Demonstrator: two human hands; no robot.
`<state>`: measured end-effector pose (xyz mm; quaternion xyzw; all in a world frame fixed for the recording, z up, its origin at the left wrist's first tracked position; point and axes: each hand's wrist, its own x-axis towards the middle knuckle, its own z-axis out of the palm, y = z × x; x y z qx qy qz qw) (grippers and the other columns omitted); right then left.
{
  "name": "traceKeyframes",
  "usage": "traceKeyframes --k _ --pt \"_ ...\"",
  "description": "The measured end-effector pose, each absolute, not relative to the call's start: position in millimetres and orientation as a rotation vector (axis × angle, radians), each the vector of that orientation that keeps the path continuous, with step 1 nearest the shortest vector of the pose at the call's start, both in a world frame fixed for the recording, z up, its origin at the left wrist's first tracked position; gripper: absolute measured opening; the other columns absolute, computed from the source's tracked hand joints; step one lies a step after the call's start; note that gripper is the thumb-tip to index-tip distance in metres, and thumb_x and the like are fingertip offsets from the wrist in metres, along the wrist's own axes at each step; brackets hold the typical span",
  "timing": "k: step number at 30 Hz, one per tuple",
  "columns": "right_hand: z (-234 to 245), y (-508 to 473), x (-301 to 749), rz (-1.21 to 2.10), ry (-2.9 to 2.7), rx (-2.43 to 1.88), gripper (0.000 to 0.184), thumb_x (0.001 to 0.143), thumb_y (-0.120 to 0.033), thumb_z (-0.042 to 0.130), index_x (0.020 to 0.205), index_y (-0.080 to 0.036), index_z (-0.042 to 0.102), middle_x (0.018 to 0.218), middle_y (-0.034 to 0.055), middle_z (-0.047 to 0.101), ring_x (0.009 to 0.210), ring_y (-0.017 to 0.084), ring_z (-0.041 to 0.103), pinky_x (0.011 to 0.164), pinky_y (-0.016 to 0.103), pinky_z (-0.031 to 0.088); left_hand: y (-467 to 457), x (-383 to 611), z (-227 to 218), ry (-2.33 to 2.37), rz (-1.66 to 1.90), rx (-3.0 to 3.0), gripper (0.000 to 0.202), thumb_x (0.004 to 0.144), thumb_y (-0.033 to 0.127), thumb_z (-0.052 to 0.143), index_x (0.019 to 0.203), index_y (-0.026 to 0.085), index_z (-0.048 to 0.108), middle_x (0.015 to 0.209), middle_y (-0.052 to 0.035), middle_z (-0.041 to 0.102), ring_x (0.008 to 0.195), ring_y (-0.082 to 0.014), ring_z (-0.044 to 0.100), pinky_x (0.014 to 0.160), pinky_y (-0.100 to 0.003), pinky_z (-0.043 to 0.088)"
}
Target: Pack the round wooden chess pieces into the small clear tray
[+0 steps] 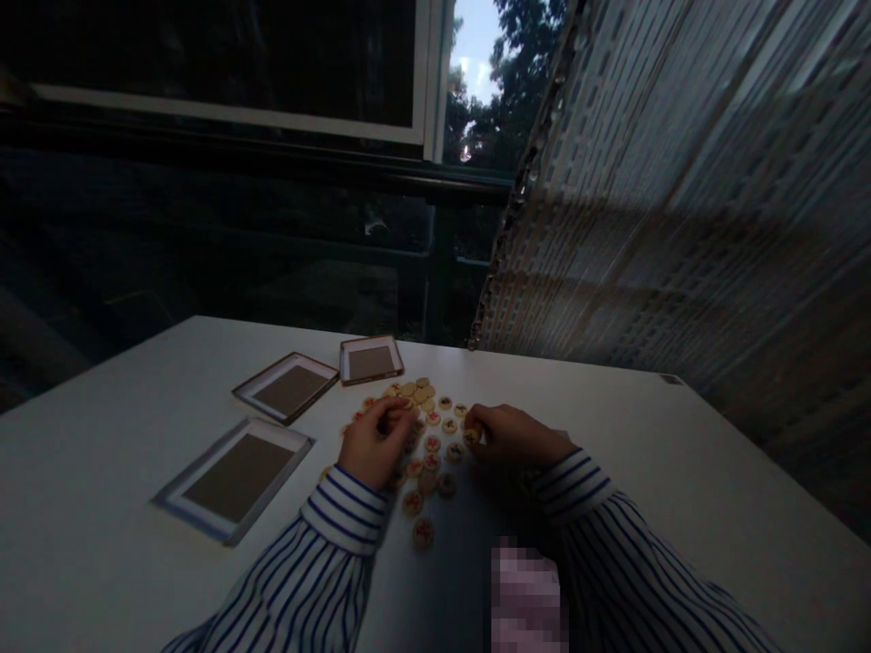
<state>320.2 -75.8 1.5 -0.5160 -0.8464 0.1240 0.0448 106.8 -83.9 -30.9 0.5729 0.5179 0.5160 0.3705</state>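
Domestic setting, most likely a living or balcony room at dusk. White table [680, 453] against a large window [224, 63] with trees outside; woven curtain [680, 181] at right. Game discs [432, 443] and shallow box trays [235, 476] laid out, indicating leisure use.

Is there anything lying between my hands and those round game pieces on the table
Nothing visible does. The left hand and right hand both rest right on the scattered round pieces.

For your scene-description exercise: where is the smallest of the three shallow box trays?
In the head view, the smallest tray lies farthest back on the white table, left of centre, just behind the round game pieces.
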Motion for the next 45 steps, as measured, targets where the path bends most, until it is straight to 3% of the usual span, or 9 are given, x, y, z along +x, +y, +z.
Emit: traceKeyframes --k 10,18,27,40,45 --pt "-1 -77 319 0.182 -2.734 -1.564 0.021 0.069 -0.033 0.050 0.083 -0.019 0.058 0.083 0.0051 0.061 0.073 0.016 0.054 0.059 0.023 0.032 -77 96 -32 1.469 1.400 1.493 0.034 0.067 0.041 0.055 0.088 0.015 0.059 0.074 -0.0041 0.064 0.068 -0.0161 0.060 0.062 -0.026 0.048" --pt "9 -79 317 0.053 -2.727 -1.574 0.029 0.068 -0.037 0.052 0.090 -0.020 0.058 0.089 0.0063 0.062 0.079 0.019 0.055 0.066 0.027 0.035 -77 86 -24 1.687 1.378 1.601 0.033 0.067 0.042 0.051 0.085 0.017 0.060 0.070 -0.0028 0.064 0.066 -0.0174 0.060 0.060 -0.027 0.047" --pt "17 -43 266 -0.148 -2.566 -1.567 0.025 0.076 -0.027 0.043 0.094 -0.018 0.056 0.093 0.0081 0.061 0.088 0.020 0.052 0.073 0.030 0.032 -72 85 -35 1.777 1.223 1.889 0.026 0.075 0.033 0.044 0.089 0.018 0.058 0.079 -0.0041 0.064 0.076 -0.0183 0.059 0.068 -0.030 0.046" --pt "-7 -28 246 -0.109 -2.592 -1.571 0.022 0.079 -0.028 0.042 0.092 -0.018 0.055 0.092 0.0080 0.060 0.090 0.020 0.049 0.074 0.031 0.031 -73 90 -42 1.742 1.191 2.029 0.022 0.076 0.026 0.044 0.092 0.018 0.056 0.088 -0.0046 0.063 0.080 -0.0181 0.058 0.074 -0.032 0.045" --pt "-3 -25 251 0.103 -2.455 -1.497 0.026 0.079 -0.033 0.042 0.095 -0.019 0.057 0.089 0.0065 0.061 0.085 0.018 0.052 0.073 0.028 0.034 -73 92 -42 1.714 1.148 2.058 0.023 0.075 0.024 0.043 0.093 0.018 0.056 0.091 -0.0059 0.063 0.083 -0.0187 0.058 0.076 -0.033 0.045"
